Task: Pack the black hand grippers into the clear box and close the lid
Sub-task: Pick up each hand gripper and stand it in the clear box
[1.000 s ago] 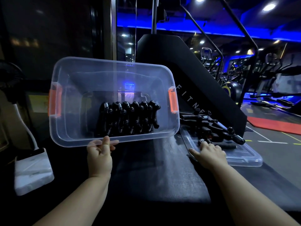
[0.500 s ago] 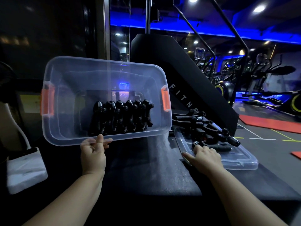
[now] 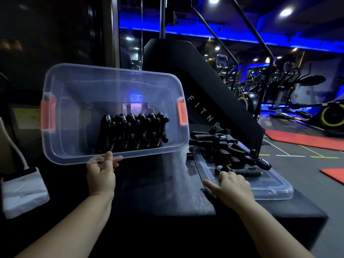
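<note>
The clear box (image 3: 74, 101) with orange latches is tipped up with its opening facing me. My left hand (image 3: 101, 170) grips its near rim from below. Several black hand grippers (image 3: 134, 133) stand in a row inside it. To the right, the clear lid (image 3: 270, 189) lies flat on the black platform with a loose pile of black hand grippers (image 3: 227, 146) on it. My right hand (image 3: 230, 185) rests on the lid's near edge, its fingers touching a gripper's spring end (image 3: 219, 168); whether it holds that gripper is hidden.
The black padded platform (image 3: 158, 192) carries everything and drops off at its right edge. A white box (image 3: 22, 192) sits at the left. A black machine housing (image 3: 195, 86) rises behind, with exercise bikes and red floor mats farther right.
The view has shifted slightly. Both hands stay where they were on the box rim and the lid.
</note>
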Demonstrator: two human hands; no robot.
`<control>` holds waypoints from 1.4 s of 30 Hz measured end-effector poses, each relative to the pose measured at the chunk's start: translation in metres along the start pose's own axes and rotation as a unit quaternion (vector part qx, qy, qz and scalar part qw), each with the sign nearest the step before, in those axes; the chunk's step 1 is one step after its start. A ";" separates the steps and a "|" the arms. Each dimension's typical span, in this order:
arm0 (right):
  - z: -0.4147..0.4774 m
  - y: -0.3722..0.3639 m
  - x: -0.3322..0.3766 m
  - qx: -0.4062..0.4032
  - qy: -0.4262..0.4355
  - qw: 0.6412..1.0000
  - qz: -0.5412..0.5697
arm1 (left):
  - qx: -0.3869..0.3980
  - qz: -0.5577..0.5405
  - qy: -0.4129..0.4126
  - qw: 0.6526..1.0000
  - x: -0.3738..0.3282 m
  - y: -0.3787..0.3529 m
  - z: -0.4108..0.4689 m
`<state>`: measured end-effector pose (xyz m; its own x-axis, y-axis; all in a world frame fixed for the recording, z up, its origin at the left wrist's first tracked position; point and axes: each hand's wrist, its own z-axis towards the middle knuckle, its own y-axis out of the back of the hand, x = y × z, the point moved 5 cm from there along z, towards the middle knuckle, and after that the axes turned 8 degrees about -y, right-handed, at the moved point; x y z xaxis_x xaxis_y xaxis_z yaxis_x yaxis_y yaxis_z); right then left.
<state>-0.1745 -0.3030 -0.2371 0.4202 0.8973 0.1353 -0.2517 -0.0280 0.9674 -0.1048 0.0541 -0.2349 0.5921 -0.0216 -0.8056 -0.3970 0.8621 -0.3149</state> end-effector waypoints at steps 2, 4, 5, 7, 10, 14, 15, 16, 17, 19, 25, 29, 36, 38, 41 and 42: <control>-0.004 0.002 -0.002 0.002 0.003 1.000 0.002 | 0.001 0.000 -0.004 1.000 0.000 0.001 0.000; -0.006 0.003 -0.003 0.006 0.004 1.000 0.003 | 0.003 -0.004 -0.002 1.000 0.000 0.002 0.000; -0.007 0.003 -0.003 0.008 0.004 1.000 0.004 | 0.005 -0.005 -0.001 1.000 0.000 0.002 0.001; -0.008 0.004 -0.003 0.012 0.005 1.000 0.007 | 0.009 -0.001 -0.003 1.000 -0.001 0.002 0.001; -0.010 0.005 -0.004 0.015 0.004 1.000 0.010 | 0.009 -0.001 -0.001 1.000 0.000 0.001 0.000; -0.015 0.006 -0.005 0.003 0.005 1.000 0.010 | 0.010 -0.002 -0.002 1.000 -0.001 0.001 -0.001; -0.016 0.007 -0.005 0.001 0.004 1.000 0.011 | 0.008 -0.003 -0.001 1.000 -0.001 0.001 -0.001; -0.017 0.007 -0.005 0.001 0.003 1.000 0.013 | 0.008 -0.004 0.000 1.000 -0.001 0.001 -0.001; -0.017 0.008 -0.006 0.001 0.003 1.000 0.014 | 0.009 -0.004 0.000 1.000 -0.002 0.001 -0.001; -0.017 0.008 -0.006 0.000 0.004 1.000 0.017 | 0.011 -0.004 0.000 1.000 -0.002 0.000 -0.001; -0.016 0.020 -0.006 -0.055 0.012 0.994 0.091 | 0.008 -0.002 0.002 1.000 -0.005 -0.001 -0.002; -0.002 0.045 0.000 -0.132 0.021 0.983 0.130 | 0.009 0.000 -0.002 1.000 -0.003 0.000 -0.001; 0.053 0.063 0.019 -0.150 0.028 0.975 0.162 | -0.001 -0.004 -0.001 1.000 -0.002 -0.001 -0.001; 0.069 0.058 0.025 -0.135 0.034 0.981 0.138 | -0.002 -0.005 -0.001 1.000 -0.002 -0.001 0.000; 0.090 0.046 0.031 -0.098 0.024 0.990 0.094 | -0.003 -0.003 -0.006 1.000 -0.001 -0.001 0.002; 0.095 0.043 0.032 -0.096 0.017 0.992 0.082 | -0.003 0.000 -0.007 1.000 -0.001 -0.001 0.002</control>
<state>-0.0893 -0.3167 -0.1712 0.3313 0.9022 0.2760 -0.4763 -0.0926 0.8744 -0.1035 0.0540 -0.2328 0.6022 -0.0140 -0.7982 -0.4011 0.8592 -0.3176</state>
